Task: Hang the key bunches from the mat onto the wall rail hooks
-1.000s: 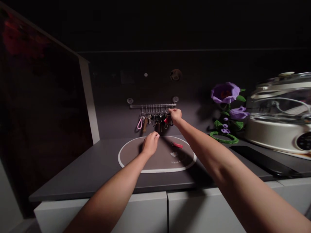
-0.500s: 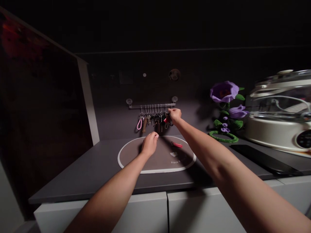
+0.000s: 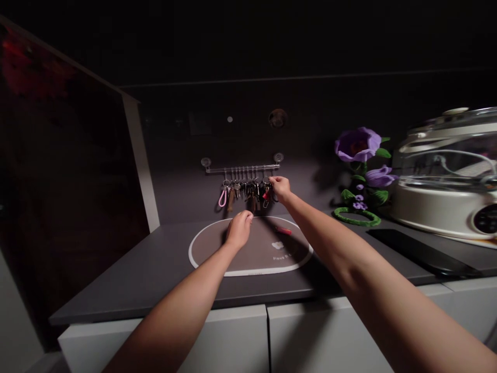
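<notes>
A clear hook rail [image 3: 243,169] is fixed to the dark wall, with several bunches of keys [image 3: 248,189] hanging from its hooks. At its right end my right hand [image 3: 281,188] pinches a key ring, mostly covered by the fingertips. A red key fob [image 3: 266,195] hangs just left of those fingers, and a pink loop strap [image 3: 222,198] is at the rail's left end. My left hand [image 3: 239,228] is closed above the mat [image 3: 209,254], below the keys; whatever it holds is hidden. On the mat lies a red key strap [image 3: 284,230].
The mat rests on a dark countertop [image 3: 155,280] above white cabinets [image 3: 233,331]. To the right stand purple fabric flowers [image 3: 357,147] with a green ring base [image 3: 357,217], a flat black object [image 3: 419,254] and a cream appliance with a clear lid [image 3: 435,207].
Both hands stay nearly where they were. The red fob beside my right fingers has shifted slightly, and the whole view has tilted a little.
</notes>
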{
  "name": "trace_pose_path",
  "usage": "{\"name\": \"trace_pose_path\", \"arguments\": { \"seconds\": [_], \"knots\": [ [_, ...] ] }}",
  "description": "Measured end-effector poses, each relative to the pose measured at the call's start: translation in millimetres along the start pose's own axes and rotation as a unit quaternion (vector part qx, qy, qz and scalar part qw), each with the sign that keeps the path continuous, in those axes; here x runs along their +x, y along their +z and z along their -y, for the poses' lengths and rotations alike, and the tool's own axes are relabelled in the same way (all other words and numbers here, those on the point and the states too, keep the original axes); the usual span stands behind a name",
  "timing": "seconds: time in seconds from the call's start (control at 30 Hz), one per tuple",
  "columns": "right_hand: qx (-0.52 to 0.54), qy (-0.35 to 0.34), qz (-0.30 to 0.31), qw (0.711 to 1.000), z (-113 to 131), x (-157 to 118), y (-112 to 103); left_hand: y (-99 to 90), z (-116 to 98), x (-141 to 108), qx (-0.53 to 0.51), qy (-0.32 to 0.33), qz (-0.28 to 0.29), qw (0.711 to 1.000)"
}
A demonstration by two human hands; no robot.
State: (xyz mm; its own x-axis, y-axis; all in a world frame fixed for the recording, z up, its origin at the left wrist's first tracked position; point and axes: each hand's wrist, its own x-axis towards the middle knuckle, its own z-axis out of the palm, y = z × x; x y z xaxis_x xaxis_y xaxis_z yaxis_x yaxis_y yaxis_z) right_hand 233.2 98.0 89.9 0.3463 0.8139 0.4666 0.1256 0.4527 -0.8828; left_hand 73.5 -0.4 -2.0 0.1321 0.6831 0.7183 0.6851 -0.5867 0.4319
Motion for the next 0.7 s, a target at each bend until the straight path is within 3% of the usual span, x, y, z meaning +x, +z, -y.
{"name": "trace_pose_path", "arguments": {
  "seconds": [0.27, 0.43, 0.7],
  "knots": [
    [0.009, -0.024, 0.041, 0.999, -0.4, -10.0, -12.3, 2.7, 1.6, 0.8, -0.016, 0.011, 0.000, 1.000],
    [0.025, -0.013, 0.059, 0.998, 3.4, -30.7, -20.3, 2.6, 0.0, -0.1, -0.029, 0.020, 0.007, 0.999],
    [0.043, -0.012, 0.139, 0.989, -8.6, -70.6, -37.1, 0.9, -7.1, -3.8, -0.043, 0.032, 0.041, 0.998]
  ]
}}
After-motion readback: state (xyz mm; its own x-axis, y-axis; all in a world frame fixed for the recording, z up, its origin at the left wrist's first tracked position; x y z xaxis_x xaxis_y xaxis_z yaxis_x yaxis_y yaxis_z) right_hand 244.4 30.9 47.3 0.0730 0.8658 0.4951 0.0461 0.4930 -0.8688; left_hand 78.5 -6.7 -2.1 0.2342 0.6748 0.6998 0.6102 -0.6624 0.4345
